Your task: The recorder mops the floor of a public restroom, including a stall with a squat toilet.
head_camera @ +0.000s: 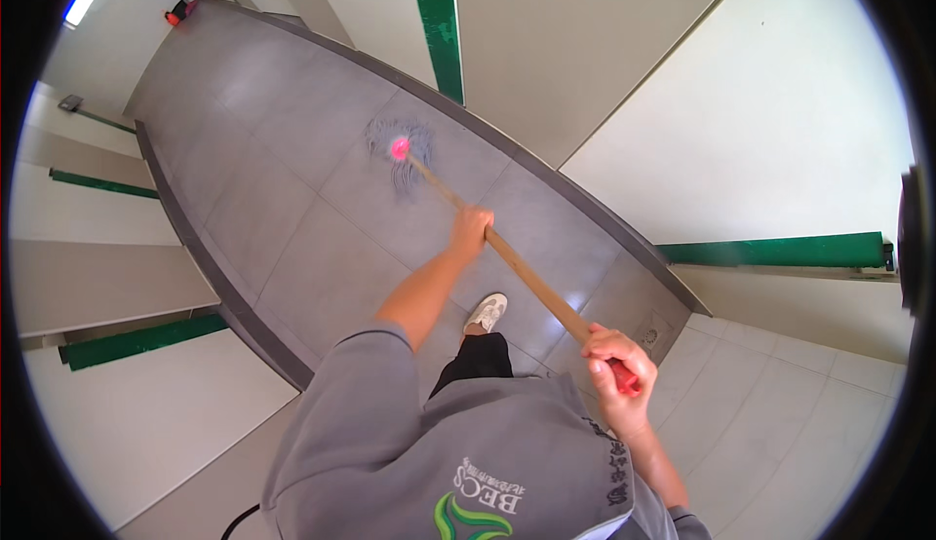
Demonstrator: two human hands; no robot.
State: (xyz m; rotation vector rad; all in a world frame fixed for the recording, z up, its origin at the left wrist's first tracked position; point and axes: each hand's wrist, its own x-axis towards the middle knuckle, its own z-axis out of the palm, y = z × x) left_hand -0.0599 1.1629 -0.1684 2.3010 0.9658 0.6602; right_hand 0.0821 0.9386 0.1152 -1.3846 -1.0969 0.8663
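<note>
My left hand (470,231) is wrapped around the middle of a string mop's wooden handle (537,284). At the near end, my right hand (620,373) grips the handle close to its red end piece (624,378). Ahead of me the grey string mop head (387,141) lies spread on the tiled floor, its strands blurred in places. A bright pink socket (400,149) joins it to the handle. The handle runs diagonally from my right side out to the mop head.
Grey floor tiles (292,218) run between two rows of cubicle partitions (541,35) with green posts (437,21) and dark raised ledges (175,211). A floor drain (649,335) sits near the right corner. Red and black items (177,14) stand at the far end. My shoe (488,312) is below.
</note>
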